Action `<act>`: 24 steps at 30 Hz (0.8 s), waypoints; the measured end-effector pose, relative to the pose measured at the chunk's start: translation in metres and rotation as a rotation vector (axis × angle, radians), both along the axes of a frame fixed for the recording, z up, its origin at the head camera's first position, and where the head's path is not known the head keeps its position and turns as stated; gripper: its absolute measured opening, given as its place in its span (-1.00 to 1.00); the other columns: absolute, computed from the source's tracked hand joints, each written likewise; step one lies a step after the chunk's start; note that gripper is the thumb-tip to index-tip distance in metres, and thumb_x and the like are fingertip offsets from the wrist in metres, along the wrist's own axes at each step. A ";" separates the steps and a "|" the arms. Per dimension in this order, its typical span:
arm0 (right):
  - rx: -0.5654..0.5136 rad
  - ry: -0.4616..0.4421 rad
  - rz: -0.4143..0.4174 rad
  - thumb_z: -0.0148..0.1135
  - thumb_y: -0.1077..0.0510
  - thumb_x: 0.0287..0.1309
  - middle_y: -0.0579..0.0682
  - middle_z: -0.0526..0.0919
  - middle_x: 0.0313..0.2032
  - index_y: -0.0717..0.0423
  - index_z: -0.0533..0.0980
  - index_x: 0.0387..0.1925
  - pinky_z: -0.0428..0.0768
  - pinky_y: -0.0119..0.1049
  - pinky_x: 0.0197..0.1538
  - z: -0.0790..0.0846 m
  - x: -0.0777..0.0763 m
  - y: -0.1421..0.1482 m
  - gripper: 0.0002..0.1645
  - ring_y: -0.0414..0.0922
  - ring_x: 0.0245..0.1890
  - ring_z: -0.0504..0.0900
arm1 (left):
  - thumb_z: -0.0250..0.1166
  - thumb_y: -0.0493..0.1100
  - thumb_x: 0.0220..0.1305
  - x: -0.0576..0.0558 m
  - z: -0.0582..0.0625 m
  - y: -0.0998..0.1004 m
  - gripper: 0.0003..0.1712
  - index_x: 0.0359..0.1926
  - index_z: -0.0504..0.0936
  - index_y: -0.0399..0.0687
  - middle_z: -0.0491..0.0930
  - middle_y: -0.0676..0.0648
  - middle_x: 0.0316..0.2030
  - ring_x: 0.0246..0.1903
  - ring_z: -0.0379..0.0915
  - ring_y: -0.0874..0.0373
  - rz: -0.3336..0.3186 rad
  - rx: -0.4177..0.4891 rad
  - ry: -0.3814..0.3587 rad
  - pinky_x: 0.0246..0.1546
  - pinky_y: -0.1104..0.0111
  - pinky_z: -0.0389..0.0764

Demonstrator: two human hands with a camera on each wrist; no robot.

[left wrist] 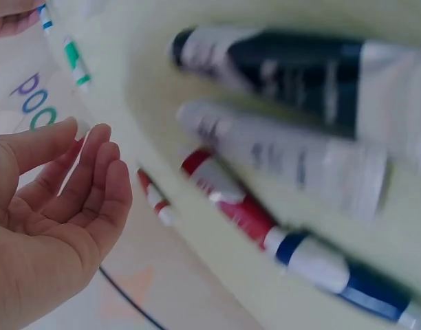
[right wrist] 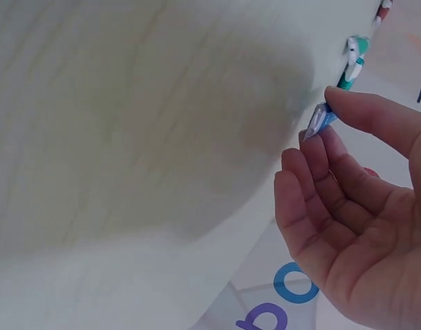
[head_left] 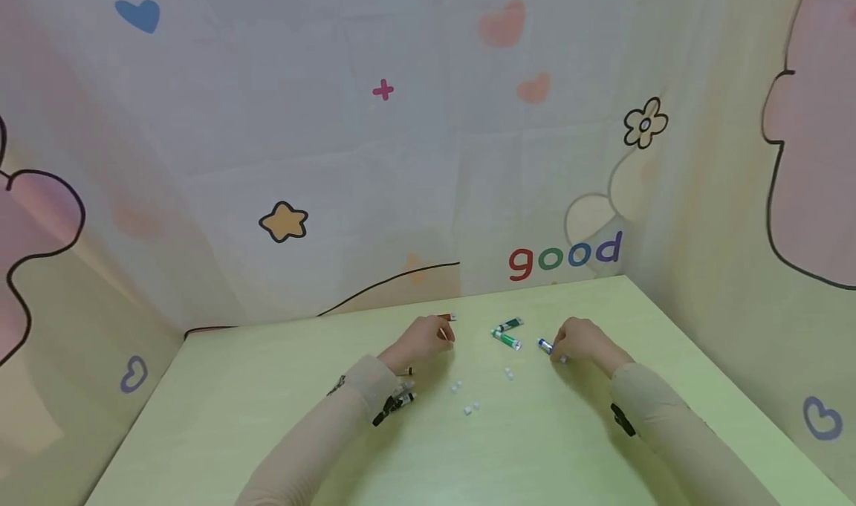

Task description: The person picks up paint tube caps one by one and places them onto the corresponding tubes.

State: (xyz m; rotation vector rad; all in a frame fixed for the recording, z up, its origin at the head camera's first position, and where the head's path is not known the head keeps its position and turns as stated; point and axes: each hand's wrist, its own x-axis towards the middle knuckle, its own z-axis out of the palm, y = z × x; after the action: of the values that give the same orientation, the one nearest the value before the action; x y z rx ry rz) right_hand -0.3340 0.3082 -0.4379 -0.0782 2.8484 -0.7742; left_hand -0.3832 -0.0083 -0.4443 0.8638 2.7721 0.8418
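My right hand (head_left: 583, 342) pinches a blue paint tube (head_left: 545, 346) between thumb and fingertips. The tube's silvery crimped end (right wrist: 315, 124) shows at the fingertips in the right wrist view. My left hand (head_left: 421, 340) is held over the table, thumb and forefinger tips together on a small whitish piece (left wrist: 83, 128), like a cap, mostly hidden by the fingers. Just beyond it lies a red-brown paint tube (head_left: 449, 317). Between the hands, a green paint tube (head_left: 506, 339) and a dark green one (head_left: 511, 324) lie with ends nearly meeting.
Small white caps (head_left: 468, 410) lie scattered on the pale table (head_left: 535, 446). By the left forearm are a dark tube (left wrist: 300, 75), a white tube (left wrist: 286, 148), a red tube (left wrist: 228, 196) and a blue tube (left wrist: 341, 275). A printed curtain (head_left: 414, 157) hangs behind.
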 end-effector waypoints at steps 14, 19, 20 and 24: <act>-0.099 0.165 0.033 0.32 0.13 0.23 0.07 0.70 -0.31 0.29 0.64 -0.22 0.58 0.07 -0.04 0.054 -0.004 -0.008 -0.75 0.04 -0.23 0.61 | 0.25 -0.18 0.46 0.004 0.067 -0.033 -0.80 -0.06 0.62 -0.24 0.65 -0.09 -0.20 -0.18 0.57 0.06 0.089 0.316 0.002 -0.13 0.21 0.59; -0.119 0.242 0.041 0.31 0.13 0.27 0.11 0.70 -0.27 0.30 0.63 -0.17 0.61 0.02 -0.08 0.075 -0.001 -0.014 -0.73 0.05 -0.22 0.62 | 0.29 -0.15 0.43 0.009 0.088 -0.047 -0.80 -0.08 0.64 -0.21 0.67 -0.08 -0.22 -0.19 0.59 0.07 0.113 0.353 0.059 -0.17 0.25 0.58; -0.122 0.258 0.043 0.31 0.13 0.27 0.12 0.69 -0.26 0.31 0.62 -0.16 0.61 0.00 -0.10 0.079 0.000 -0.015 -0.72 0.05 -0.22 0.62 | 0.29 -0.14 0.43 0.010 0.092 -0.050 -0.79 -0.08 0.65 -0.21 0.68 -0.08 -0.21 -0.18 0.59 0.06 0.116 0.359 0.070 -0.17 0.24 0.58; -0.147 0.298 0.043 0.30 0.10 0.28 0.12 0.66 -0.23 0.29 0.60 -0.12 0.58 -0.08 -0.16 0.092 0.005 -0.023 -0.69 0.05 -0.20 0.58 | 0.29 -0.09 0.43 0.013 0.103 -0.061 -0.76 -0.06 0.65 -0.18 0.68 -0.08 -0.18 -0.13 0.59 0.01 0.121 0.406 0.072 -0.12 0.19 0.55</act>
State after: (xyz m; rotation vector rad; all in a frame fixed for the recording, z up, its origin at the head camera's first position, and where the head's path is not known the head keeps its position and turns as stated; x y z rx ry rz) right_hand -0.3287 0.2847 -0.3457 -0.2982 3.0464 -1.0413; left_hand -0.3706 -0.0693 -0.3412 0.7964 2.7817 1.4568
